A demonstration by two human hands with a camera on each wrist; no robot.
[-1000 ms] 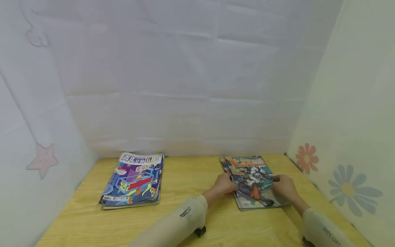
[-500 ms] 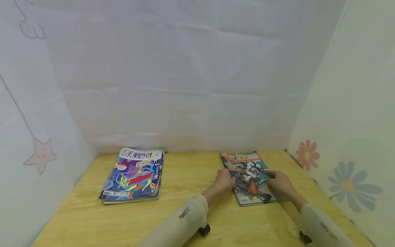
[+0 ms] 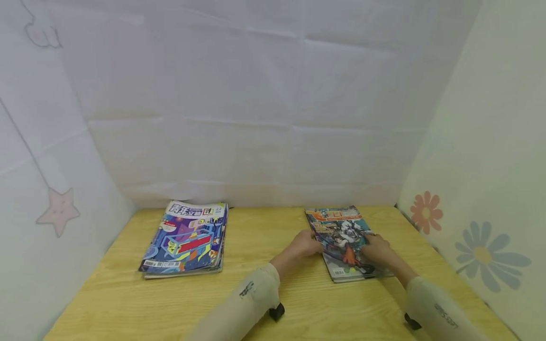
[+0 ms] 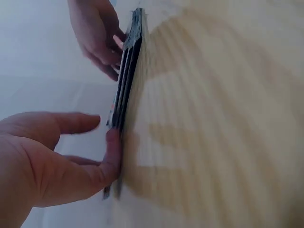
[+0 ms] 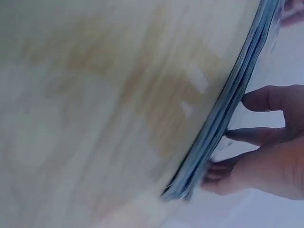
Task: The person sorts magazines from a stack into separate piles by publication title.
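A stack of magazines (image 3: 339, 228) lies on the right part of the wooden table, its top cover bearing an orange title over dark, colourful artwork. My left hand (image 3: 304, 243) is at its left edge; in the left wrist view the thumb (image 4: 112, 142) touches the stack's side and the index finger reaches out above it. On the opposite side, my right hand (image 3: 376, 248) reaches over the cover's right edge. The right wrist view has the extended fingers (image 5: 256, 135) touching the stack's upper face near its layered edge (image 5: 209, 135).
A second magazine stack (image 3: 183, 241), with a purple and blue cover, lies on the left of the wooden table (image 3: 179, 303). A white sheet (image 3: 256, 156) hangs along the back. Side panels carry a pink star (image 3: 58, 211) and flower prints (image 3: 482, 255).
A lower magazine's edge stuck out at the right stack's left side; the layers now line up closer. My right hand has slid left, further onto the cover. The left stack stays put.
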